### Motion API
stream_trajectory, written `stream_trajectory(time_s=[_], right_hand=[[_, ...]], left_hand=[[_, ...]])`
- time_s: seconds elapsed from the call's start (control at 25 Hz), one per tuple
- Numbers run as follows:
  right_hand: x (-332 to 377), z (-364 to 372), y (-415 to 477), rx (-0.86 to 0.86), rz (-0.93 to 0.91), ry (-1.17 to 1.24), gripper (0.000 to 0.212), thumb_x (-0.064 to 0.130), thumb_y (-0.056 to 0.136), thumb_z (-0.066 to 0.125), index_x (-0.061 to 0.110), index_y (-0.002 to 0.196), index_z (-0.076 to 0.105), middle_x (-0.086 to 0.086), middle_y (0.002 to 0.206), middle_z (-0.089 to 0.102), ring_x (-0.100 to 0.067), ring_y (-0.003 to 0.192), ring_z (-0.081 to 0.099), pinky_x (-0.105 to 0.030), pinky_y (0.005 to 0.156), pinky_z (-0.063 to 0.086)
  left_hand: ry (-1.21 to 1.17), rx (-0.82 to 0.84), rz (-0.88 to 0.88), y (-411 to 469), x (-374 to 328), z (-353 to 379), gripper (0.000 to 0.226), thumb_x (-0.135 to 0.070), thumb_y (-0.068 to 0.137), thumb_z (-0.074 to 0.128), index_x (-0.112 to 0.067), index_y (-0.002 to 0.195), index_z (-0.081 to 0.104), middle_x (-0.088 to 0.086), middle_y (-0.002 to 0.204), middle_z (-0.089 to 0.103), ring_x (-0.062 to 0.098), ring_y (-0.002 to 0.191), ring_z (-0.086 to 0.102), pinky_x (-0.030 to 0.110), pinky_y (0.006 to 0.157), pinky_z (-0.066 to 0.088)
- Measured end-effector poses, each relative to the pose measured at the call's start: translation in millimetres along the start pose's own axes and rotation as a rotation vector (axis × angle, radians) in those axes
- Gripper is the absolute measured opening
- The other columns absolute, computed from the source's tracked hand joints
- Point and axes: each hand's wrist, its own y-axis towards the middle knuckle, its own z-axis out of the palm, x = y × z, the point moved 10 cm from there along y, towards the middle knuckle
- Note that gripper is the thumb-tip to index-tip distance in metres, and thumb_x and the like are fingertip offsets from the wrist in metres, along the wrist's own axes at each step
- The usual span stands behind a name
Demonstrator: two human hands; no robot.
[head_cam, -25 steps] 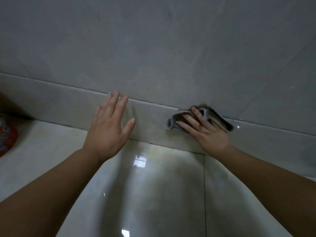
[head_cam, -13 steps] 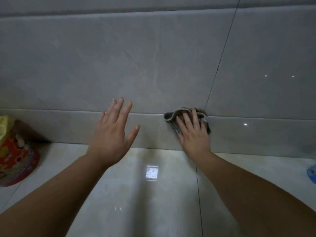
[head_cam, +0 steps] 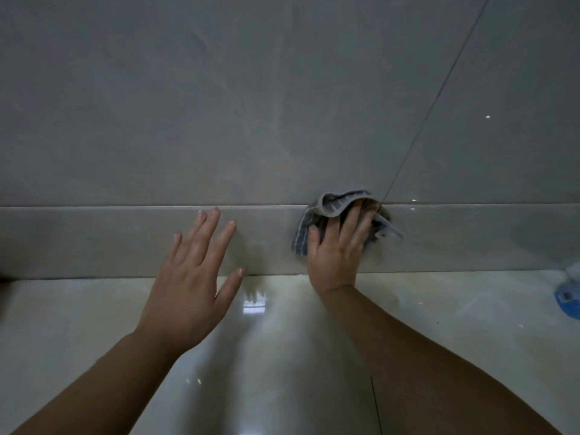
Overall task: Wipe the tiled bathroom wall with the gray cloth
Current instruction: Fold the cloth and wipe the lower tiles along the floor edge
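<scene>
Gray cloth sits bunched on the top edge of the skirting, pinned there by the right hand. That hand's fingers are straight and spread, with the tips tucked under a fold. The cloth's long axis runs roughly along the skirting. Most of the wall lies above the skirting, so the next stroke probably goes upward. The left hand, fingers apart and holding nothing, is in front of the skirting; whether it touches I cannot tell. One cloth, two hands, and one blue thing by the skirting's right end.
</scene>
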Motion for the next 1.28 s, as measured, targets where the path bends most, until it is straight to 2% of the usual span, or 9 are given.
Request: stream_trajectory(time_s=[0.2,0.36,0.52,0.6,0.8,0.92,1.0,1.16,1.28], right_hand=[[-1.4,-0.2,0.2,-0.083,-0.039,0.029,0.057,0.041,0.098,0.041,0.017,0.144,0.018,-0.017,0.148,0.02,-0.048,0.136,0.017,-0.064,0.11,0.02],[1.7,11.9,-6.4,-0.051,0.007,0.002,0.058,0.036,0.093,0.05,0.007,0.139,0.031,-0.02,0.147,0.019,-0.053,0.134,0.017,-0.071,0.104,0.029],[33.9,42.8,-41.3,0.067,-0.717,-0.256,0.062,0.024,0.086,0.062,0.022,0.142,0.037,-0.008,0.153,0.022,-0.041,0.145,0.009,-0.053,0.097,0.036],[17.1,43.8,-46.1,0.122,-0.955,-0.309,0.07,0.012,0.083,0.06,0.024,0.147,0.035,-0.001,0.155,0.032,-0.033,0.145,0.015,-0.047,0.094,0.036],[-82.2,-6.8,-10.2,0.218,-1.018,-0.402,0.067,0.007,0.085,0.058,0.021,0.147,0.035,-0.006,0.147,0.043,-0.035,0.136,0.03,-0.048,0.086,0.034],[-49.9,-11.3,3.9,0.113,-0.984,-0.313,0.062,0.021,0.084,0.071,0.019,0.141,0.045,-0.007,0.147,0.038,-0.036,0.142,0.023,-0.05,0.082,0.043],[-5.0,5.2,-5.7,0.072,-1.032,-0.244,0.055,0.018,0.087,0.064,0.021,0.14,0.049,-0.003,0.148,0.042,-0.033,0.143,0.024,-0.046,0.088,0.038],[46.5,87.3,-71.0,0.21,-1.28,-0.262,0.048,0.009,0.094,0.031,0.015,0.133,0.059,-0.003,0.134,0.06,-0.022,0.124,0.055,-0.04,0.112,0.02],[62.1,102.3,-92.5,0.213,-1.304,-0.244,0.061,0.008,0.104,0.014,0.005,0.096,0.075,-0.009,0.095,0.074,-0.021,0.093,0.068,-0.034,0.1,0.041]], left_hand=[[-0.01,-0.024,-0.056,3.8,14.6,4.5,0.067,-0.054,0.097,0.029,-0.024,0.156,0.016,0.001,0.165,0.005,0.014,0.152,-0.001,0.048,0.122,0.012],[-0.019,-0.084,-0.091,9.9,13.2,3.8,0.068,-0.052,0.097,0.034,-0.023,0.156,0.018,0.005,0.165,0.009,0.017,0.153,0.0,0.046,0.122,0.01],[-0.015,-0.088,-0.086,15.9,6.8,14.4,0.067,-0.05,0.097,0.035,-0.024,0.156,0.015,0.005,0.165,0.006,0.017,0.153,-0.002,0.045,0.122,0.007],[-0.016,-0.08,-0.081,18.9,3.0,19.6,0.067,-0.05,0.098,0.035,-0.025,0.157,0.015,0.005,0.166,0.005,0.017,0.153,-0.003,0.044,0.122,0.006],[-0.002,-0.108,-0.055,19.1,-0.9,21.3,0.066,-0.048,0.098,0.037,-0.022,0.156,0.019,0.007,0.165,0.008,0.02,0.153,0.001,0.045,0.122,0.007],[0.012,-0.145,-0.051,19.4,0.1,15.3,0.065,-0.046,0.098,0.039,-0.02,0.155,0.021,0.01,0.164,0.011,0.022,0.153,0.004,0.049,0.122,0.01],[0.029,-0.154,-0.056,17.9,0.7,15.3,0.065,-0.045,0.098,0.039,-0.019,0.155,0.023,0.011,0.164,0.012,0.023,0.153,0.004,0.049,0.122,0.011],[0.05,-0.153,-0.076,9.5,9.4,25.8,0.064,-0.044,0.098,0.04,-0.018,0.155,0.024,0.012,0.164,0.013,0.025,0.153,0.005,0.049,0.122,0.011],[0.094,-0.092,-0.079,1.1,19.2,42.6,0.065,-0.046,0.099,0.038,-0.019,0.155,0.022,0.011,0.164,0.011,0.024,0.153,0.004,0.047,0.123,0.009]])
